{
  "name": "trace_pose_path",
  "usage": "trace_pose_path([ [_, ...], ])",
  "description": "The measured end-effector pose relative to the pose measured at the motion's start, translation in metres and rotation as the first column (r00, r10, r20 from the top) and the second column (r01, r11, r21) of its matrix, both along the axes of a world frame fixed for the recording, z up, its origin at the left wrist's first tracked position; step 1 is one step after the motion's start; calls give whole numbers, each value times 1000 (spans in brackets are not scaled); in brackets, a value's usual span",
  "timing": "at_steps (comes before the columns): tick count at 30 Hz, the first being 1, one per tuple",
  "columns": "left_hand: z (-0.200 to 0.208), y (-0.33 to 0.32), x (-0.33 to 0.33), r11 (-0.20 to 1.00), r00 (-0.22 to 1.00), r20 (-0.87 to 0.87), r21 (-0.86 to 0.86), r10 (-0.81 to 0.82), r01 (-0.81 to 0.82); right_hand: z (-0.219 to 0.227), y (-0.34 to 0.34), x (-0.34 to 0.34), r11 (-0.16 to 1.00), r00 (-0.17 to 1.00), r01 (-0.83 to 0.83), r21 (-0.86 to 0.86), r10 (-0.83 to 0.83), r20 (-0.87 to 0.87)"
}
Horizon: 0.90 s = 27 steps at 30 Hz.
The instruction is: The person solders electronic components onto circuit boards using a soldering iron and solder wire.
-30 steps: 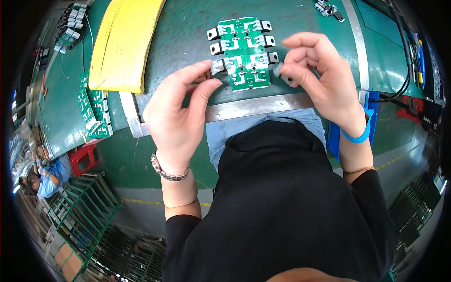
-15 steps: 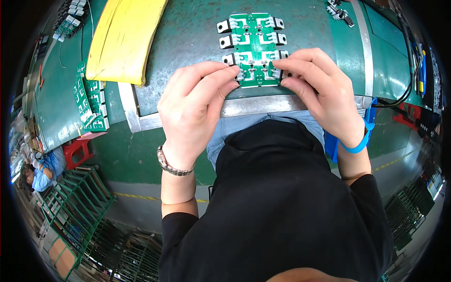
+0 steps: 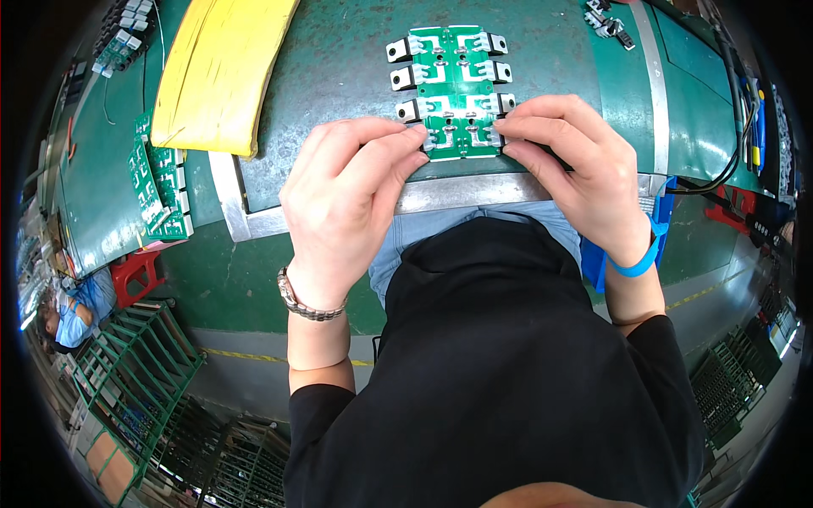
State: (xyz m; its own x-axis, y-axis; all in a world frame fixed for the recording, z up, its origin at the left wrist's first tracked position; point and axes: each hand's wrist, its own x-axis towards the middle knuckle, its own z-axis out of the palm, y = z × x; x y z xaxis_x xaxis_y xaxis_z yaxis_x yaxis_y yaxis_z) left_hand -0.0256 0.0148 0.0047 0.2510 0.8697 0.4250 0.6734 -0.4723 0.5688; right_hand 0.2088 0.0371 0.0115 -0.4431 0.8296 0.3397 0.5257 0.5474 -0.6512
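Note:
A green circuit board (image 3: 457,91) lies on the bench before me, with silver solder points and white tracks. Black transistors with metal tabs stick out along both long sides, such as one at the upper left (image 3: 400,51) and one at the upper right (image 3: 497,44). My left hand (image 3: 339,190) pinches the lowest transistor on the board's left edge between thumb and fingers, which mostly cover it. At the opposite edge, the thumb and fingers of my right hand (image 3: 584,169) close around the lowest right transistor, also largely hidden.
The bench (image 3: 339,68) has a metal front edge (image 3: 461,191). A yellow pad (image 3: 216,76) lies left, beside more green boards (image 3: 161,182). Loose components (image 3: 608,24) sit at the far right, near black cables (image 3: 737,127). A red stool (image 3: 135,275) and green racks (image 3: 140,356) stand lower left.
My right fingertips have shifted slightly outward, off the board's face to its right edge. The left hand keeps its pinch. The whole view has moved slightly.

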Motion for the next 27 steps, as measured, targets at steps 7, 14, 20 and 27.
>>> trace_pose_path([
  [7,-6,2,-1,997,1000,-20,74,12,-10,3,0,-1,1000,1000,-3,22,2,31],
  [14,0,0,0,999,999,-44,45,1,1,0,-1,-1,1000,1000,7,8,-7,11],
  [20,2,1,-1,999,996,-91,38,-13,17,-5,-1,0,999,1000,9,40,-9,1],
  [27,3,-1,0,1000,994,-110,14,-8,9,-4,-2,1,999,1000,10,40,-10,3],
])
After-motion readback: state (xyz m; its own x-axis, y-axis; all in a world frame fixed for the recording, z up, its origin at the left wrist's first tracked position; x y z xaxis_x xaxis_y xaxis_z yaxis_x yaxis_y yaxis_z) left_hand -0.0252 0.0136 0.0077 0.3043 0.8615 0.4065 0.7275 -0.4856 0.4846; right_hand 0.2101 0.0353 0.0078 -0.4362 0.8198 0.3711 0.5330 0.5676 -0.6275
